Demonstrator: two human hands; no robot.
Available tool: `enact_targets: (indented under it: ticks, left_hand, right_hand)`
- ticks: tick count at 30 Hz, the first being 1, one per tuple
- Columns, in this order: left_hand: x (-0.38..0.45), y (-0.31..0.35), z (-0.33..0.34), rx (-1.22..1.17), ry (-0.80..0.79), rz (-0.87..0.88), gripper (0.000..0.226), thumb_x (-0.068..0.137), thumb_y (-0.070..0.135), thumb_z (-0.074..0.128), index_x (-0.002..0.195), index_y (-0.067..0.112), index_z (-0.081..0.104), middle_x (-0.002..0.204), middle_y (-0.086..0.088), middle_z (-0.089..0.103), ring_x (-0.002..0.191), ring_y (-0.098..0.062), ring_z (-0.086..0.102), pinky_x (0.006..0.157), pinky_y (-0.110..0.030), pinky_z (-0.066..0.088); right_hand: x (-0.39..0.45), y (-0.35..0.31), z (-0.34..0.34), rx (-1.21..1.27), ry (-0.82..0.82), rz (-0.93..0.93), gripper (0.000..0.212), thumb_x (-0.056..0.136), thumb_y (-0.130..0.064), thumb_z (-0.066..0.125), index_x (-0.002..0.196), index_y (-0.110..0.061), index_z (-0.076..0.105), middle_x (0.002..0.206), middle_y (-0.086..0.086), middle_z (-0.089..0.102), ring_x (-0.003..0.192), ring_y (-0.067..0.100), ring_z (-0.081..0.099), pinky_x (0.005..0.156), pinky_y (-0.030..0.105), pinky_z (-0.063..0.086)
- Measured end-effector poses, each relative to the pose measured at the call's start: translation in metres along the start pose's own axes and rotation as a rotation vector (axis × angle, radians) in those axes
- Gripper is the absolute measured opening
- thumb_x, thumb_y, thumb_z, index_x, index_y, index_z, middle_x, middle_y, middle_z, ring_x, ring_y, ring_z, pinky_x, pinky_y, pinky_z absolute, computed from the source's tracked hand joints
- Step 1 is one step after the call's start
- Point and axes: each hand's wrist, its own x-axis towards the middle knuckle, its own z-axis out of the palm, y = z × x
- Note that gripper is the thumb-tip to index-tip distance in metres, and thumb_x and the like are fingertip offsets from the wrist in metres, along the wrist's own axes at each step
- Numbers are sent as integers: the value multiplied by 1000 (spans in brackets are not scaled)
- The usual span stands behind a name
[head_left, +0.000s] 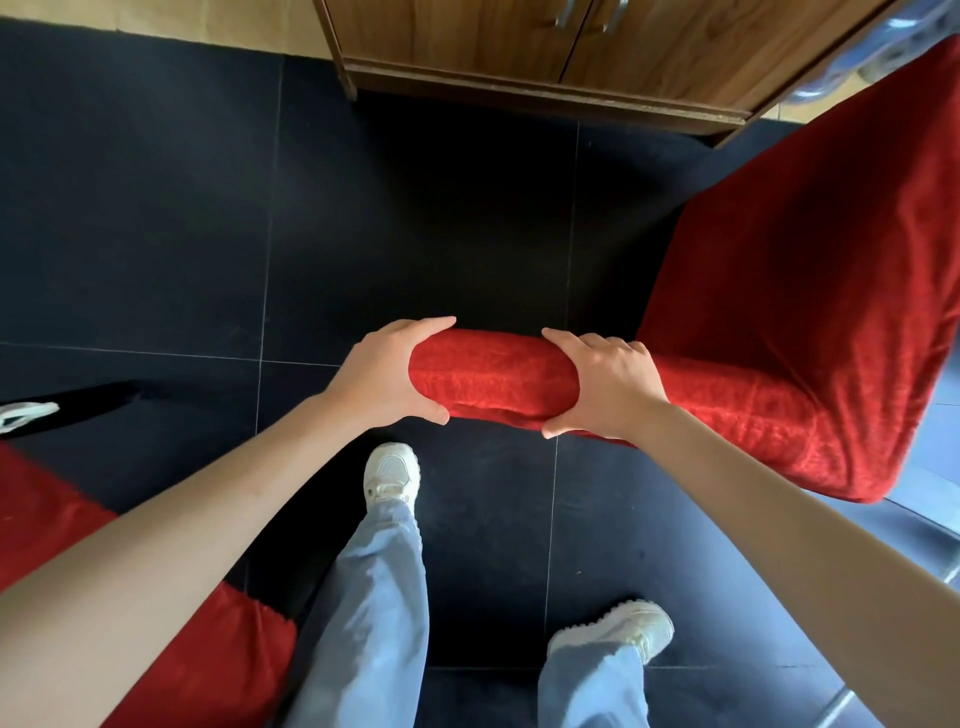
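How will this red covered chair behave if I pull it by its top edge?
The chair is probably stiff under its cover, since the left hand and right hand wrap a firm rounded edge. The plush cloth may shift in the grip. It likely slides on the smooth tiles.

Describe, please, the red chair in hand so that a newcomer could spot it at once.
Start at the wooden cabinet; on the dark floor before it, to the right, is a red chair. Unlike the red cover at lower left, its near edge is gripped by the left hand and right hand.
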Motion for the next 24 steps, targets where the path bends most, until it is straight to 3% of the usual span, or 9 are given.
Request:
enact_targets:
  ticks: [4,11,16,24]
  left_hand:
    - [1,0,-3,1,-19,-5,108,49,26,93,142,39,40,143,6,49,132,-13,43,104,-31,35]
    - [0,5,-5,13,-6,-10,98,56,25,91,141,36,44,135,2,56,126,-17,50,100,-30,39]
    - [-1,17,-8,44,6,17,89,58,24,89,137,34,49,115,3,65,105,-16,60,93,-35,50]
    - [5,49,-30,104,-2,44,84,59,20,86,134,35,52,104,7,66,69,-2,60,64,-18,50]
  right_hand:
    - [1,1,2,0,43,-9,115,51,-73,75,148,-31,29,115,-3,62,104,23,59,93,38,42]
    - [-2,3,1,-21,76,-31,105,57,-75,71,144,-28,36,103,-4,65,98,21,62,89,35,42]
    - [-9,9,-3,-21,116,-37,95,60,-74,69,140,-29,41,100,-4,68,95,20,63,92,36,42]
    - [-20,19,-32,37,150,-15,87,63,-72,69,135,-30,45,87,-6,69,86,18,65,97,36,38]
